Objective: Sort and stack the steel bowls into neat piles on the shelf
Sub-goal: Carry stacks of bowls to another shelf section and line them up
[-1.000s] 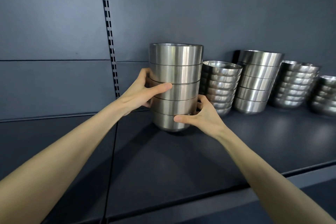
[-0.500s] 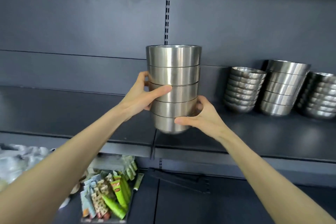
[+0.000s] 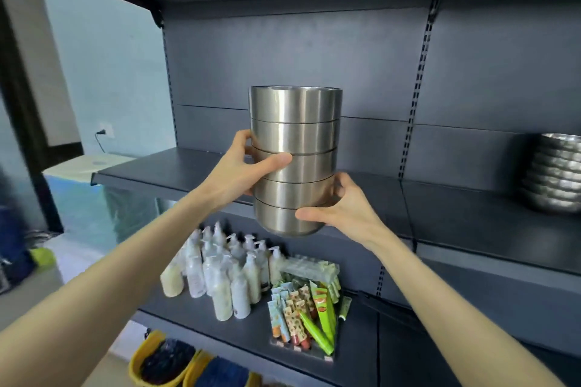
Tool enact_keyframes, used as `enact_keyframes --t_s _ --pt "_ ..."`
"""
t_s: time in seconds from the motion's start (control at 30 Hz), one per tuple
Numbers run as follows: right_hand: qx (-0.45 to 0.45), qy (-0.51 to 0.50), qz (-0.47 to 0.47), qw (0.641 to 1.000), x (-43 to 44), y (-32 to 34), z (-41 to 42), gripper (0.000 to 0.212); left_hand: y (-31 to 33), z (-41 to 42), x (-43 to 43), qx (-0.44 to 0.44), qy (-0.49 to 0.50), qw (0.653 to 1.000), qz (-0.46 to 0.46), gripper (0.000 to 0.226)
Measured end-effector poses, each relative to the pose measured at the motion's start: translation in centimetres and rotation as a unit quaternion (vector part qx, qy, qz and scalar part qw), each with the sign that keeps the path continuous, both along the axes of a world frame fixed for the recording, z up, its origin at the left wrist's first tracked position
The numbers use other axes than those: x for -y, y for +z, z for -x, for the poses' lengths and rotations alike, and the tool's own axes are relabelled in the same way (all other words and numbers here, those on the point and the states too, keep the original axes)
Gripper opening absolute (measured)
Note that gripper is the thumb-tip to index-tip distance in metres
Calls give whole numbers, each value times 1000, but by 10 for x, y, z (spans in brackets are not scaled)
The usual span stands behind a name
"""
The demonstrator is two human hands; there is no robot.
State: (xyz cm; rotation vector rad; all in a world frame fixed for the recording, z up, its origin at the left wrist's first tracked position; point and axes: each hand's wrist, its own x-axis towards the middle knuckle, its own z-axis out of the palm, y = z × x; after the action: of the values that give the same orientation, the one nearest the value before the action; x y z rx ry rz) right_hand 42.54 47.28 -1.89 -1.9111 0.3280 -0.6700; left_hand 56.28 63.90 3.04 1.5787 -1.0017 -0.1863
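A tall stack of several nested steel bowls [image 3: 295,135] hangs in the air in front of the dark shelf [image 3: 163,168], clear of its surface. My left hand [image 3: 245,173] grips the stack's left side at mid height, thumb across the front. My right hand [image 3: 338,207] holds the lowest bowls from the right, thumb under the front. Another pile of steel bowls [image 3: 553,173] stands on the same shelf at the far right edge of the view.
On the lower shelf stand several white pump bottles [image 3: 220,273] and a tray of green and patterned tubes [image 3: 306,314]. Yellow baskets [image 3: 163,361] sit below. A slotted upright [image 3: 415,94] divides the back panel. The shelf board runs left to an open end.
The stack has come off the shelf and travelled left with both hands. The other bowl piles have slid to the right edge of view, and the lower shelf has come into sight.
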Motion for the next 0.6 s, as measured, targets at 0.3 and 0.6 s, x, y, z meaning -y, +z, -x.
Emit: enact_keyframes --t_s 0.3,0.6 --pt "4 33 7 999 -94 14 -129 103 10 -119 -102 12 42 999 4 85" --pt "13 54 7 998 -128 20 -280 102 23 -248 -143 32 92 995 -13 86"
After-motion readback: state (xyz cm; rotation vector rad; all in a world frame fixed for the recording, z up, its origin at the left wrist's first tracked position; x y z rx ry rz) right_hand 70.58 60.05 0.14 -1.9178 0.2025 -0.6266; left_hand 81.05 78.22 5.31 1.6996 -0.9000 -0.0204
